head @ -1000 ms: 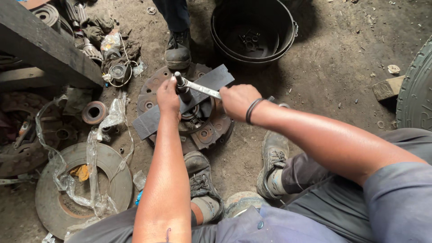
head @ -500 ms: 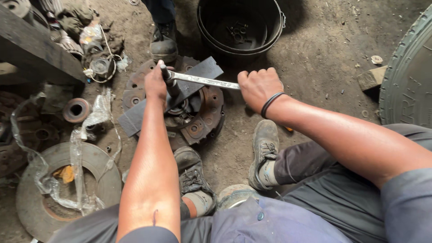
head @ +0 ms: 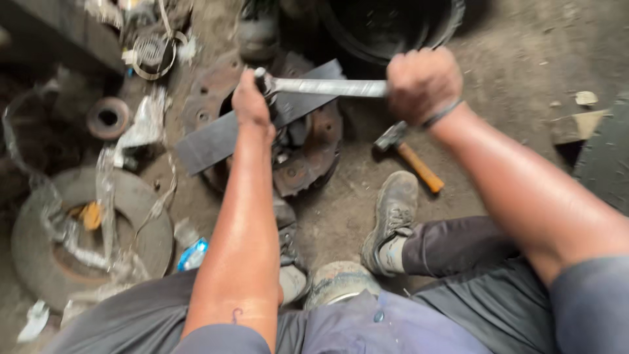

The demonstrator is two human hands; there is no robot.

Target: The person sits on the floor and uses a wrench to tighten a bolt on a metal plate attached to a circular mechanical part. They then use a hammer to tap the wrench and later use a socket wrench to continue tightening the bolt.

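Head view: rusty round brake hub (head: 308, 164) lies on the dirt floor, centre. Right hand (head: 422, 82) grips a long steel wrench handle (head: 327, 86), fingers closed; left hand (head: 249, 101) steadies its socket end. Keep the socket square. A wooden-handled hammer (head: 409, 157) lies near right, a black bucket (head: 393, 26) far.

Hammer (head: 411, 157), black bucket (head: 393, 33), brake disc (head: 39, 255)

free room: bare dirt floor (head: 524, 72) right of wrench bar (head: 327, 86)
obstacles: hammer (head: 409, 156) under right hand (head: 422, 82); bucket (head: 393, 33) just behind; scrap parts (head: 108, 118) crowd left
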